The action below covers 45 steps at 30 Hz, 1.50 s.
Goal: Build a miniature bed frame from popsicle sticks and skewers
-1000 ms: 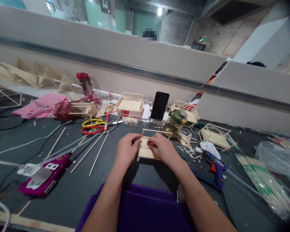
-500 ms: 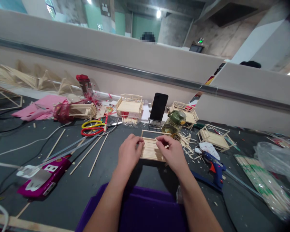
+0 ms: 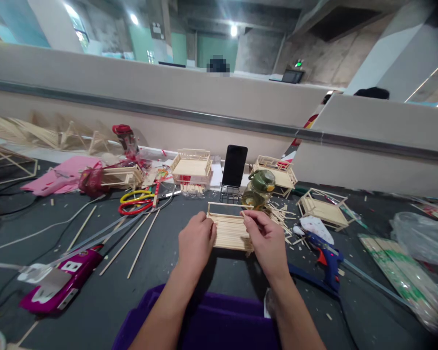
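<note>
A small model bed made of thin wooden sticks (image 3: pixel 229 229) is held just above the dark table (image 3: pixel 160 272) in front of me. My left hand (image 3: pixel 196 241) grips its left side, fingers curled round the edge. My right hand (image 3: pixel 267 239) grips its right side, thumb and forefinger pinched on the upper right corner by the thin rail. The slatted top faces up and the rail frame stands at the far edge.
Several finished stick beds (image 3: pixel 191 167) stand at the back beside a black phone on a stand (image 3: pixel 233 167) and a green glass teapot (image 3: pixel 259 187). A blue glue gun (image 3: pixel 326 257) lies right, loose sticks (image 3: pixel 281 214) nearby, long skewers (image 3: pixel 142 243) and a magenta case (image 3: pixel 63 277) left.
The stick bed has been turned so its slats lie crosswise, and my hands have spread from its middle to its two ends.
</note>
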### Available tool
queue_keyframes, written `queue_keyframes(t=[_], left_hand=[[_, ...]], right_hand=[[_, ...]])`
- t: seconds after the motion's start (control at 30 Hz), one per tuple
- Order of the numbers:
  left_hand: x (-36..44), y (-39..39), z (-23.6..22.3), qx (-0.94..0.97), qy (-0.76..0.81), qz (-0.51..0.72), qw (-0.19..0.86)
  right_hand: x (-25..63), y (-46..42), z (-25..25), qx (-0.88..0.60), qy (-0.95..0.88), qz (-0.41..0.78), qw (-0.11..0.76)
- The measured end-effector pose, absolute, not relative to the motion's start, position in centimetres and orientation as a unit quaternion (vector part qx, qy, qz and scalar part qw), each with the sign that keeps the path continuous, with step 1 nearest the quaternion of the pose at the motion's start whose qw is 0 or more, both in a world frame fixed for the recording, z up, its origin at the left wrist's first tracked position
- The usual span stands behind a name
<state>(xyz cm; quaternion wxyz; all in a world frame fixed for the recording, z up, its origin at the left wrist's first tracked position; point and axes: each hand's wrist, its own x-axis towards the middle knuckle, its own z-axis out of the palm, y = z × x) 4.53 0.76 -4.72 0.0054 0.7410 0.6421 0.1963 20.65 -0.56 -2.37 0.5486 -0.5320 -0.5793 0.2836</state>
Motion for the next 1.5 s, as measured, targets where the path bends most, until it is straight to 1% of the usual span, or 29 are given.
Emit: queue_keyframes(t=[0.1,0.2,0.27,0.33,0.4,0.47,0.53,0.63,0.77,0.87,1.0,1.1,1.17,1.27,1.5], left_hand=[[4.3,0.7,-4.8,0.731,0.635,0.247,0.032],[4.0,0.7,-4.8,0.698,0.622,0.343,0.092],[3.8,0.8,-4.7,0.655,0.615,0.410,0.159],[3.7,1.0,-4.3,0.594,0.599,0.473,0.252],[3.6,1.1,-3.9,0.537,0.572,0.523,0.333],[3.5,1.2,-3.5,0.499,0.544,0.555,0.383],[3.5,1.0,-3.2,0.483,0.524,0.565,0.416],[3.7,0.5,-2.8,0.492,0.492,0.548,0.464],[4.4,-0.2,-2.4,0.525,0.453,0.528,0.490],[4.8,-0.5,-2.1,0.522,0.426,0.536,0.509],[5.0,-0.6,-2.0,0.527,0.391,0.551,0.515],[4.9,-0.5,-2.1,0.524,0.409,0.558,0.497],[4.8,-0.4,-2.2,0.499,0.427,0.564,0.500],[4.7,-0.3,-2.3,0.438,0.434,0.582,0.530],[4.5,0.0,-2.2,0.346,0.403,0.613,0.585]], right_hand=[[20.6,-0.9,-2.3,-0.518,-0.521,0.323,0.597],[20.4,-1.1,-2.2,-0.473,-0.459,0.414,0.628],[20.4,-1.1,-2.2,-0.436,-0.419,0.484,0.632],[20.4,-1.1,-2.2,-0.410,-0.396,0.528,0.630],[20.5,-1.0,-2.3,-0.403,-0.405,0.527,0.629],[20.5,-0.9,-2.5,-0.420,-0.437,0.489,0.627],[20.5,-0.9,-2.6,-0.451,-0.475,0.437,0.617],[20.1,-1.1,-2.8,-0.494,-0.527,0.371,0.584],[19.3,-1.5,-3.0,-0.495,-0.596,0.306,0.553],[18.9,-1.5,-3.0,-0.486,-0.609,0.309,0.546],[18.8,-1.5,-2.9,-0.474,-0.578,0.376,0.548],[19.0,-1.4,-2.7,-0.470,-0.524,0.427,0.567],[19.3,-1.3,-2.5,-0.462,-0.501,0.435,0.588],[19.5,-1.3,-2.2,-0.437,-0.487,0.456,0.604],[19.6,-1.3,-1.8,-0.376,-0.375,0.566,0.630]])
